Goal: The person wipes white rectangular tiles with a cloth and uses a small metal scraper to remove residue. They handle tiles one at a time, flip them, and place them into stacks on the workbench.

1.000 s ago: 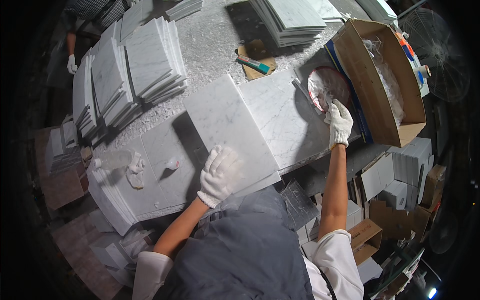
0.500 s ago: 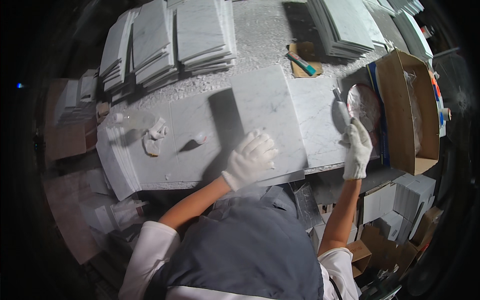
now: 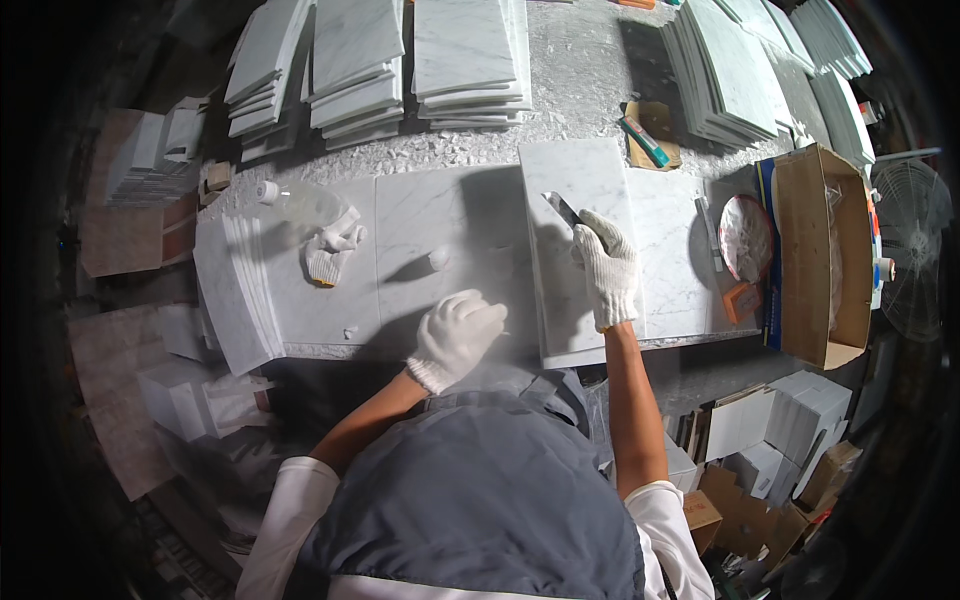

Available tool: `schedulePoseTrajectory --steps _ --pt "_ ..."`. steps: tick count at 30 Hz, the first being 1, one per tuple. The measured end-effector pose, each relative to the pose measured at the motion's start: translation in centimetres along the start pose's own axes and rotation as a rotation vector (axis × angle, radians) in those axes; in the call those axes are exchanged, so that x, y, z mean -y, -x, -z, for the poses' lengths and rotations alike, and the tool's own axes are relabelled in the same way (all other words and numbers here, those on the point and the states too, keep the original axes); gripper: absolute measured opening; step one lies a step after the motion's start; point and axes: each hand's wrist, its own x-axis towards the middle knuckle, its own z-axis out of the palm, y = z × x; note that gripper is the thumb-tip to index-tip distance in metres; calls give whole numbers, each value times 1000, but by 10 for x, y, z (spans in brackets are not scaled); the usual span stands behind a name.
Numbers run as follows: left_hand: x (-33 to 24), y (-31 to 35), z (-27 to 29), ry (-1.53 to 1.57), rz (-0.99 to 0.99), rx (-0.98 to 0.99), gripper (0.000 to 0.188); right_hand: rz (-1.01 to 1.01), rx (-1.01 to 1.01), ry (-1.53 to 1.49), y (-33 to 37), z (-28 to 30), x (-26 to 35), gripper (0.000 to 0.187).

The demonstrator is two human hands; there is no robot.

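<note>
A dim workshop surrounds a grey table gritty with white chips; clock directions are read from the centre of the view. A flat row of slabs runs along its near side. Stacks of pale stone stand at eleven o'clock, another pile at half past one. An open carton holding clear plastic sits at three, a fan beyond it. Near the centre, toward two o'clock, one slab lies across the row, its long sides running toward twelve. The right hand is above this slab, gloved fingers closed around a grey blade, its tip toward ten; whether that tip touches stone I cannot tell. The left hand, gloved too, is by the near edge, fingers bent, palm hidden, so its grip cannot be judged. A bottle lies at ten, a loose glove just beside it. Smallest are the blade itself and a white cap
</note>
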Motion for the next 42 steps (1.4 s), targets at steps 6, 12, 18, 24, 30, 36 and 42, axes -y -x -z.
schedulePoseTrajectory --steps 6,12,18,24,30,36,42 --pt "17 23 10 12 121 -101 11 322 -150 297 -5 -22 -23 28" --pt "24 26 17 14 178 -43 11 729 -233 679 -4 -22 -30 26" --pt "42 36 12 -22 349 -53 23 769 -308 382 -5 -30 -41 28" --pt "70 30 -3 -80 414 -191 59 48 -134 -264 23 -10 -24 37" --pt "92 -2 -16 -52 425 -294 70 -127 152 -550 52 4 -31 21" --pt "107 -10 -33 39 446 -208 50 -91 47 -474 79 11 -36 20" --pt "111 -5 -40 70 378 -323 39 -59 -38 -399 79 7 -26 51"
